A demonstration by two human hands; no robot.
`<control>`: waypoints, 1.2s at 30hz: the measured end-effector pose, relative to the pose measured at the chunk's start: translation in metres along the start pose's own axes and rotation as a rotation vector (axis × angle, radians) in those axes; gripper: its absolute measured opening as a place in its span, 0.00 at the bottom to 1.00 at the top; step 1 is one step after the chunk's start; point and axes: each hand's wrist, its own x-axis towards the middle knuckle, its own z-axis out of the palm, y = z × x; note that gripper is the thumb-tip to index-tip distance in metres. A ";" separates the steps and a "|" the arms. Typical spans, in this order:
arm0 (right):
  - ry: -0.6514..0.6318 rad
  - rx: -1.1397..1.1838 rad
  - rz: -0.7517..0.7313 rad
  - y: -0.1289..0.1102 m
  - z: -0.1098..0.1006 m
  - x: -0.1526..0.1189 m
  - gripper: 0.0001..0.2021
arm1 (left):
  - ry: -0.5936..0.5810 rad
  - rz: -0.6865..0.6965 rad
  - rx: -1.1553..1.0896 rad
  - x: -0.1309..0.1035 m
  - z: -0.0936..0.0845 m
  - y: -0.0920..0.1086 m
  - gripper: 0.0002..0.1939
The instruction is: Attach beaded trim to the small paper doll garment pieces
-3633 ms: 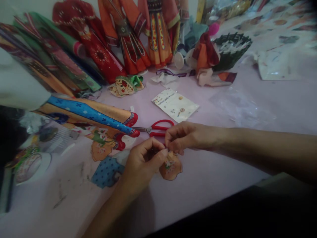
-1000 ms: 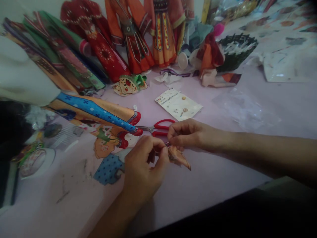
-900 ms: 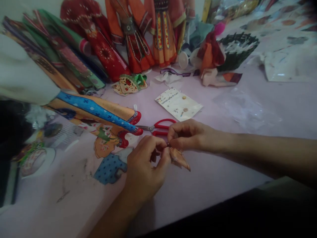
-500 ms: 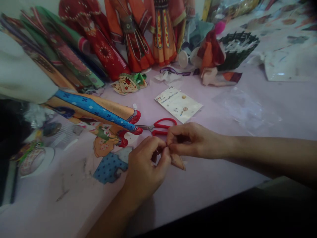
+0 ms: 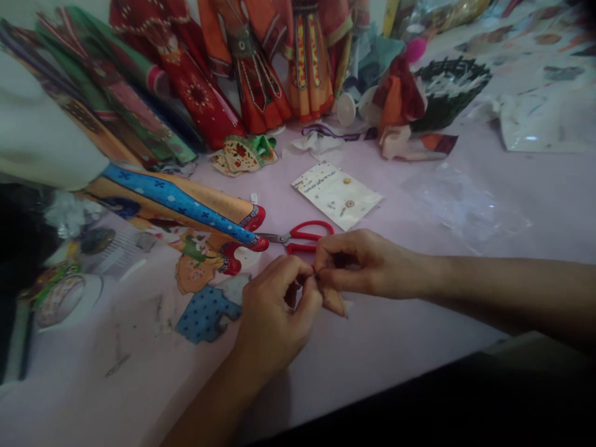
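My left hand (image 5: 279, 304) and my right hand (image 5: 358, 264) meet fingertip to fingertip over the table. Both are closed in a pinch. Between them hangs a small piece of tan fabric (image 5: 334, 303), its lower corner showing below my right fingers; the rest is hidden by my hands. Just beyond the hands lie red-handled scissors (image 5: 311, 230), the blades partly under a doll's blue and orange garment (image 5: 186, 205) with red tips. Blue dotted fabric (image 5: 208, 315) lies left of my left hand.
A white card with small gold pieces (image 5: 338, 195) lies past the scissors. Clear plastic (image 5: 465, 198) is to the right. Costumed dolls (image 5: 261, 81) stand along the back, beside a dark basket (image 5: 449, 93). A tape roll (image 5: 69, 301) sits at left.
Almost nothing differs. Both hands keep their pinch at the same spot, and the fabric's hanging corner has shifted very slightly.
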 end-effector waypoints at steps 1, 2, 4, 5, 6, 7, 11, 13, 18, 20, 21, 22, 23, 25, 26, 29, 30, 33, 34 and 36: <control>0.002 0.005 0.000 0.000 0.000 0.000 0.05 | 0.001 -0.006 0.004 0.000 0.000 0.000 0.06; 0.006 0.006 -0.001 0.000 0.000 0.000 0.05 | 0.005 -0.011 0.009 0.000 0.000 0.000 0.06; 0.016 -0.005 0.001 0.000 0.000 0.000 0.05 | 0.015 -0.023 0.017 0.000 0.000 0.001 0.06; 0.020 -0.006 0.000 0.000 0.000 0.000 0.05 | 0.016 -0.031 0.014 0.000 0.000 0.001 0.06; 0.017 0.003 -0.002 0.000 0.000 0.001 0.05 | 0.016 -0.041 -0.002 0.001 -0.001 0.001 0.06; 0.010 0.022 -0.007 0.000 0.000 0.002 0.05 | 0.015 -0.056 -0.026 0.001 -0.001 0.001 0.07; 0.004 0.132 -0.016 0.004 -0.003 0.005 0.04 | 0.031 -0.119 -0.123 0.002 -0.002 0.000 0.07; 0.019 0.181 0.007 0.006 -0.005 0.007 0.04 | 0.027 -0.141 -0.141 0.002 -0.003 0.000 0.08; -0.007 0.258 0.020 0.011 -0.005 0.008 0.05 | -0.027 -0.170 -0.175 0.003 -0.004 0.000 0.07; 0.000 0.233 -0.003 0.011 -0.004 0.008 0.06 | -0.028 -0.167 -0.169 0.003 -0.003 0.001 0.07; 0.010 0.205 -0.016 0.011 -0.004 0.007 0.05 | -0.023 -0.165 -0.164 0.003 -0.003 0.001 0.07; 0.016 0.177 -0.027 0.010 -0.003 0.007 0.05 | -0.016 -0.160 -0.157 0.003 -0.002 0.002 0.06; 0.015 0.156 -0.032 0.009 -0.003 0.006 0.05 | -0.010 -0.153 -0.148 0.003 -0.002 0.003 0.06; -0.002 0.138 -0.033 0.006 -0.002 0.005 0.05 | -0.003 -0.139 -0.132 0.004 -0.001 0.004 0.07; -0.010 0.139 -0.031 0.005 -0.002 0.005 0.05 | -0.002 -0.135 -0.127 0.005 -0.001 0.005 0.08; -0.009 0.141 -0.023 0.003 -0.002 0.005 0.05 | 0.005 -0.136 -0.119 0.006 -0.002 0.006 0.08; -0.008 0.145 -0.022 0.003 -0.002 0.005 0.05 | 0.012 -0.137 -0.123 0.007 -0.002 0.006 0.08; -0.010 0.170 0.003 0.005 -0.004 0.006 0.05 | 0.019 -0.160 -0.161 0.006 -0.002 0.004 0.08; -0.007 0.190 0.016 0.006 -0.005 0.006 0.05 | 0.021 -0.170 -0.178 0.005 -0.002 0.003 0.08; 0.000 0.247 0.047 0.007 -0.006 0.007 0.04 | 0.039 -0.182 -0.202 0.003 -0.001 0.002 0.08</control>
